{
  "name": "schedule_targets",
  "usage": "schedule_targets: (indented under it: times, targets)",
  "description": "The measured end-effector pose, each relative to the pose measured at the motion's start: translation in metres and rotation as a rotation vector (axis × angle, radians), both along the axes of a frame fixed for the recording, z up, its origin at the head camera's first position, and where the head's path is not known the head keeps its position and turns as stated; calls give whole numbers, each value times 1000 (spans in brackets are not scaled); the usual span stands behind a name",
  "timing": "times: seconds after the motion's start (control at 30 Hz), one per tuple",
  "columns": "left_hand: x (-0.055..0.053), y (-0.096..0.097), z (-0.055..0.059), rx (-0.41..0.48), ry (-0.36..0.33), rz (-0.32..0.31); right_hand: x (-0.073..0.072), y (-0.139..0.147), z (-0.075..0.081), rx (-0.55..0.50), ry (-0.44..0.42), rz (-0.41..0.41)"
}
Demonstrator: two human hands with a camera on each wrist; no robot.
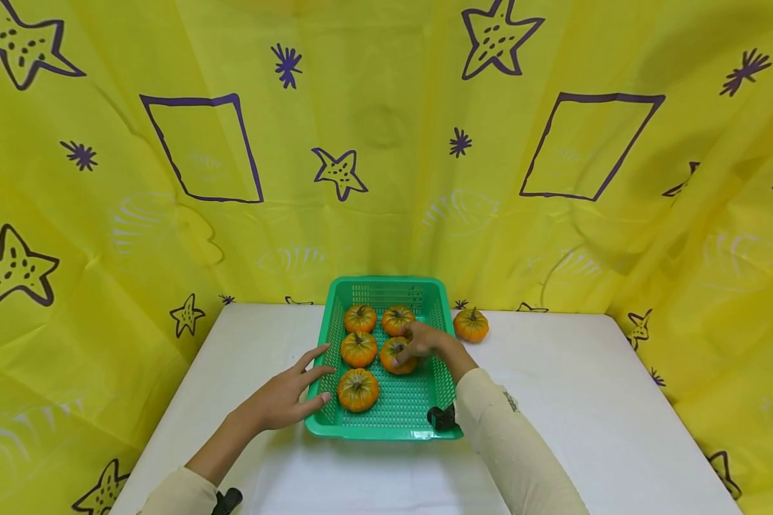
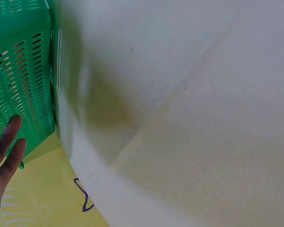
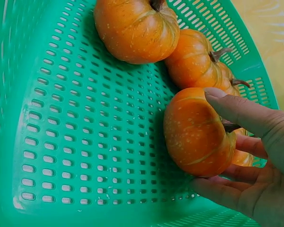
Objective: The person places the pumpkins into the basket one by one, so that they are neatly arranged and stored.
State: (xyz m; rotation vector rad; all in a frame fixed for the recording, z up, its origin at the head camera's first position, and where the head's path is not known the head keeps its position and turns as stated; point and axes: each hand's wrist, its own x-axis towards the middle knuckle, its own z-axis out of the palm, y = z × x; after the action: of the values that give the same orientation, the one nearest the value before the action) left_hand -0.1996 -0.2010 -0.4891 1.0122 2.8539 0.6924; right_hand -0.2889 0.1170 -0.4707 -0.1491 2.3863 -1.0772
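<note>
A green plastic basket with slotted walls stands on the table, holding several small orange pumpkins, among them a near-left one. Inside it my right hand grips one pumpkin, thumb on its upper side and fingers around the other side. Its underside is hard to make out, so I cannot tell whether it touches the basket floor. At the basket's left rim, my left hand has its fingers spread and holds nothing. The left wrist view shows those fingers beside the slotted outer wall.
One more pumpkin sits on the white tabletop, just right of the basket's far corner. A yellow curtain with drawn stars and shapes hangs behind the table and along both sides.
</note>
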Motion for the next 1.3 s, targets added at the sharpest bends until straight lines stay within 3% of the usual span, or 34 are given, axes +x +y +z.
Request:
schedule_targets:
  times: [0.33, 0.6, 0.77, 1.0, 1.3]
  targets:
    - [1, 0, 2, 8, -3, 3, 1, 2, 4, 66, 31, 35]
    - [1, -1, 1, 5, 7, 3, 0, 3, 24, 107, 101, 110]
    - [0, -1, 1, 5, 7, 2, -2, 7, 43, 62, 145, 145]
    - [1, -1, 0, 9, -10, 2, -1, 19, 69, -54, 116, 108]
    - [1, 0, 0, 8, -13, 2, 0, 47, 81, -133, 199, 110]
